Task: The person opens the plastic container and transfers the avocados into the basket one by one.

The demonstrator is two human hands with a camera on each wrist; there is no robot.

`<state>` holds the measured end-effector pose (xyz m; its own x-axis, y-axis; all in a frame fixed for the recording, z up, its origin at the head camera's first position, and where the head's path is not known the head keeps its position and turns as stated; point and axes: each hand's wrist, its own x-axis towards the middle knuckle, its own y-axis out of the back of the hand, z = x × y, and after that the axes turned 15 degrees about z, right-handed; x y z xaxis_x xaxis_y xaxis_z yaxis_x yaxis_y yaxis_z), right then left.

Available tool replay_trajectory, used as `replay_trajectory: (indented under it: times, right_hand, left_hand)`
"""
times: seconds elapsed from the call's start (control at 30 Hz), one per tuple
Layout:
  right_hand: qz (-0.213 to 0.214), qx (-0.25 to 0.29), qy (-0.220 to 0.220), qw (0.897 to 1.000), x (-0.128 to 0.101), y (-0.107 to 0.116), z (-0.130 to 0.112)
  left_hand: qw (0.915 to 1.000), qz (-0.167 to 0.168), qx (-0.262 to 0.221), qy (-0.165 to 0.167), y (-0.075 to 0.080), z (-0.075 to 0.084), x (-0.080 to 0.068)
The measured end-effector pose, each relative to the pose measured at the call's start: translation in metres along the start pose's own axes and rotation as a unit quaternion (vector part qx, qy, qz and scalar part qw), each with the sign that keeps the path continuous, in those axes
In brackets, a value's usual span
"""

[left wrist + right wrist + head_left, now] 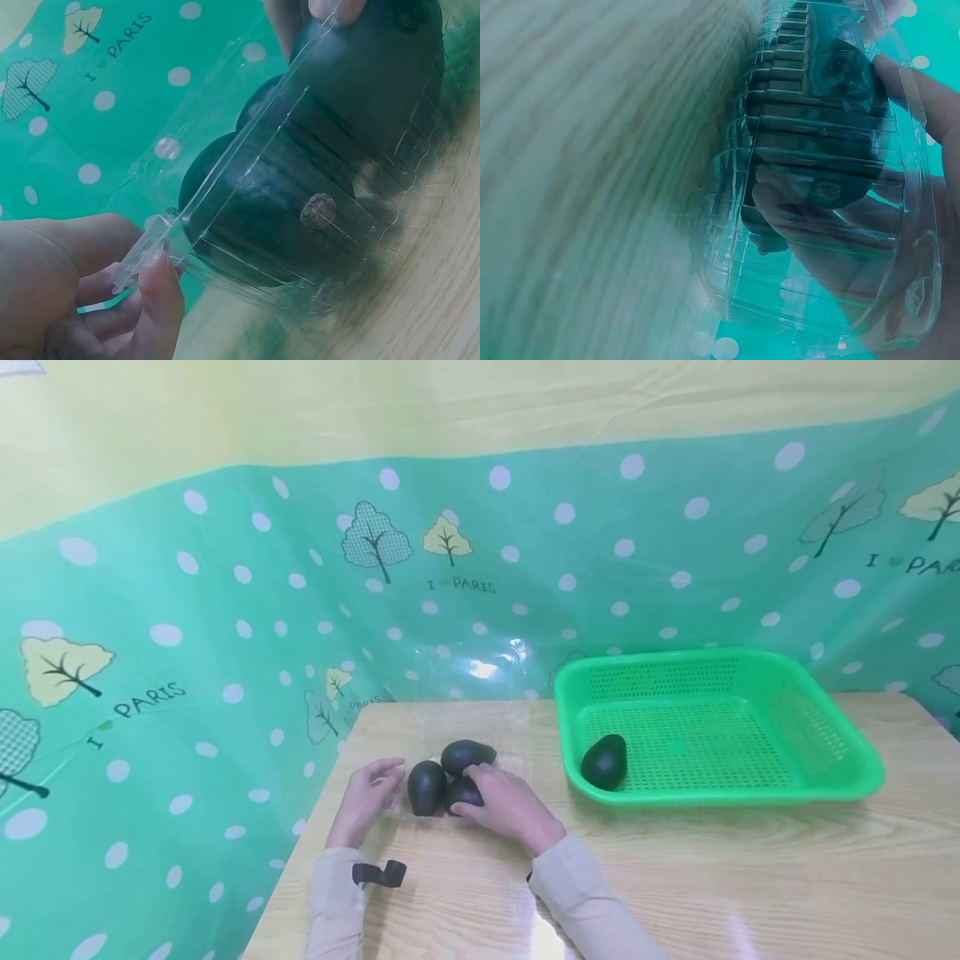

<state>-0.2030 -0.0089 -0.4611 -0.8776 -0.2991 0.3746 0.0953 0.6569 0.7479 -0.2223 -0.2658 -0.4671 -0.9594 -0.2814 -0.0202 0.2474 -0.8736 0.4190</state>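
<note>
The right hand's fingers (832,240) reach inside a clear plastic clamshell box (315,225) and curl round the nearest avocado (462,793) in it. The right hand (506,802) covers that fruit from the side nearer the person. The left hand's thumb and fingertips (154,262) pinch the rim of the box's lid, holding it up; the left hand (367,797) sits just left of the box. Two more avocados lie in the box, one (427,787) touching the gripped fruit, another (467,755) behind it. The box rests on a wooden table (712,877). Right of the box, well apart, a green plastic basket (825,743) holds a fourth avocado (604,762) in its near left corner.
</note>
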Motion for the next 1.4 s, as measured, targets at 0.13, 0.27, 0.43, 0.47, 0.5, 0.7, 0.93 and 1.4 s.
replay_trajectory:
  times: [0.13,0.27,0.43,0.47,0.5,0.7,0.93,1.4]
  right_hand:
    - [0.009,0.000,0.002,1.000,0.001,0.003,0.000]
    - [0.011,-0.002,0.005,1.000,0.002,0.006,-0.001]
    - [0.022,-0.001,0.013,1.000,0.001,0.009,0.001]
    - [0.024,-0.001,0.014,1.000,0.000,0.009,0.001]
    - [0.026,0.001,0.016,1.000,0.000,0.010,0.002]
    - [0.035,0.003,0.023,0.999,0.000,0.013,0.003]
    - [0.039,0.006,0.015,0.999,0.000,0.019,-0.001]
    - [0.059,0.013,0.016,0.998,0.003,0.041,-0.003]
  left_hand:
    - [1.0000,0.002,-0.005,-0.007,0.001,0.004,-0.001]
    - [1.0000,0.001,-0.005,-0.005,0.001,0.005,0.000]
    - [1.0000,-0.002,-0.005,0.000,-0.001,0.005,0.002]
    - [1.0000,-0.003,-0.006,-0.001,-0.001,0.005,0.002]
    - [1.0000,-0.005,-0.006,0.001,-0.001,0.009,0.000]
    - [0.9999,-0.008,-0.008,-0.002,-0.001,0.010,0.000]
    - [1.0000,-0.003,-0.003,-0.001,-0.001,0.002,0.001]
    - [0.9999,-0.006,-0.009,0.002,0.001,-0.001,0.000]
